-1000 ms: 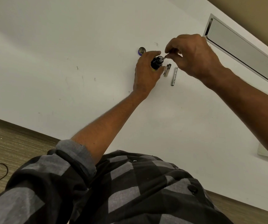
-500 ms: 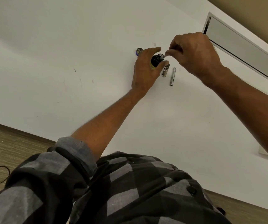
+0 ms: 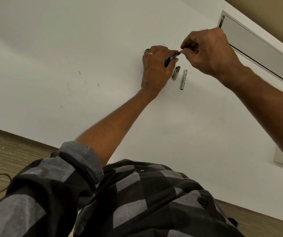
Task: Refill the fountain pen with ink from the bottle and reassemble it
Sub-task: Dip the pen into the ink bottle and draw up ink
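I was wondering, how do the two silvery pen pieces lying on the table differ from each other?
The shorter piece, nearer the left hand, is stouter with a dark strip along it; the longer piece is slimmer with small marks. Both are silvery, lie roughly parallel on the white table, and neither is held.

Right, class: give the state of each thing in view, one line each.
Ink bottle: open, held by left hand.
Pen section: tilted at bottle mouth, red end pinched by right hand.
Pen cap: off, lying flat.
Pen barrel: detached, lying flat.
Bottle lid: off, behind left hand.
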`<state>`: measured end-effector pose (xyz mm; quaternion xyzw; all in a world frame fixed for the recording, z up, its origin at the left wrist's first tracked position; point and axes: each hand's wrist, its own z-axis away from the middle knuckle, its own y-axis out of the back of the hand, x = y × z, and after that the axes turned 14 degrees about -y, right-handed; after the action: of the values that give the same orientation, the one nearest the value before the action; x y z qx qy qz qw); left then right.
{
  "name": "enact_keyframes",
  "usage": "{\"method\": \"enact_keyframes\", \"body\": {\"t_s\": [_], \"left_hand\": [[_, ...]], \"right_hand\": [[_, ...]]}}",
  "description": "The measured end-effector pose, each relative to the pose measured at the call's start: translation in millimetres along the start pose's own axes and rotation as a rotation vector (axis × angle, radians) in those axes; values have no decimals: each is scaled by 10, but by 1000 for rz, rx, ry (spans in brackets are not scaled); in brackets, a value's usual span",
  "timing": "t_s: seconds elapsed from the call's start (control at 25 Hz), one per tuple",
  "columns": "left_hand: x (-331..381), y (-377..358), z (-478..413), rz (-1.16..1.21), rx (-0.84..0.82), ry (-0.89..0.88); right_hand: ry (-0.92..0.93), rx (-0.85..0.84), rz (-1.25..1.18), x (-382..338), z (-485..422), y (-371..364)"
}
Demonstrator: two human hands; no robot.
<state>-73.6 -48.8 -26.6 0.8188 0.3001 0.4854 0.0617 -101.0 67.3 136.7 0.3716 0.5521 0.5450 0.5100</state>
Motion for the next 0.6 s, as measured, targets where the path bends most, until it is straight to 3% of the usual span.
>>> {"method": "enact_keyframes", "body": {"t_s": [0.6], "left_hand": [[59, 16, -47, 144, -22, 78]], "right_hand": [[-48, 44, 296, -120, -37, -82]]}}
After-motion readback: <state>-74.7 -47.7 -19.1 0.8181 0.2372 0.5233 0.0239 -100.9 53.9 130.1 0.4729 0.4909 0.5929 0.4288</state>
